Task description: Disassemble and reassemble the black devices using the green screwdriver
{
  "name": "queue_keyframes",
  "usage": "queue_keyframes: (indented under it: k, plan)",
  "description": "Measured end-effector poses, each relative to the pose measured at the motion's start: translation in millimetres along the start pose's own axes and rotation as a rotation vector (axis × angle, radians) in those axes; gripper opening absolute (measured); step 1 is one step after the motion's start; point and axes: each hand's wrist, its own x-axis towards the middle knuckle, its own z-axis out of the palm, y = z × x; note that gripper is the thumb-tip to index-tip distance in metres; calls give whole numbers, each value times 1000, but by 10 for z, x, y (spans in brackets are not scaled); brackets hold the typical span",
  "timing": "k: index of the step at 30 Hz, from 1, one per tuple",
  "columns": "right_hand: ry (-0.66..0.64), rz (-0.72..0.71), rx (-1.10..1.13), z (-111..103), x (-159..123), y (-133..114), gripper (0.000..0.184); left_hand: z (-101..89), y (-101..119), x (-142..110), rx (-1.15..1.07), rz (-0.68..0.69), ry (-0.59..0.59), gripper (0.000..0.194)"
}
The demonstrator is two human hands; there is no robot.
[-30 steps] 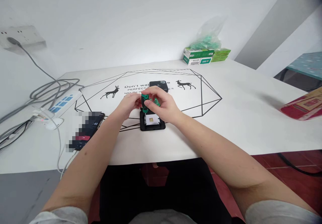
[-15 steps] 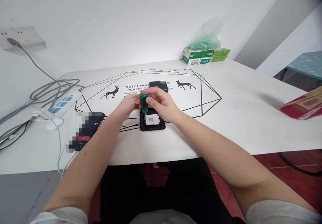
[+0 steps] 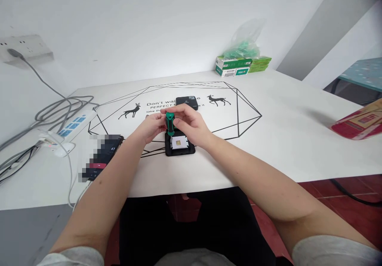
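My right hand (image 3: pixel 192 124) is closed around a short green and black screwdriver (image 3: pixel 170 123), which stands nearly upright. The screwdriver's lower end points down at the left side of a black square casing (image 3: pixel 180 152) on the table. Inside that casing lies a white board (image 3: pixel 182 142) with a small gold square on it. My left hand (image 3: pixel 152 126) is bent in beside the screwdriver's handle, thumb and fingers together. What its fingertips pinch, if anything, is hidden behind the handle. Both hands cover the far part of the casing.
Behind my hands lies a black cover (image 3: pixel 187 102). A phone (image 3: pixel 104 156) sits left of my left forearm, near a power strip (image 3: pixel 76 122) and looped cables. Green boxes (image 3: pixel 234 67) with a plastic bag stand at the back; a red package (image 3: pixel 356 122) is far right.
The screwdriver's handle has turned slightly and stands a little more upright. Both hands stay in almost the same place; the view has shifted a little.
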Motion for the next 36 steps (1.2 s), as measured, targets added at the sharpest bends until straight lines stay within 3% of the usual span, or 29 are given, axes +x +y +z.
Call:
queue_keyframes:
  k: [13, 17, 20, 23, 36]
  plan:
    - [13, 13, -155, 44, 27, -17, 34, 27, 49, -52, -15, -71, -41, 27]
    - [191, 27, -225, -131, 84, 14, 44, 3, 39, -59, -39, -97, -36, 35]
    - [387, -52, -294, -334, 147, 45, 48, -6, 41, -74, -53, -129, -55, 35]
    - [502, -106, -321, -480, 185, 58, 55, -3, 54, -98, -91, -148, -89, 33]
    - [589, -161, -347, -460, 156, 117, 56, 7, 73, -127, -149, -184, -122, 32]
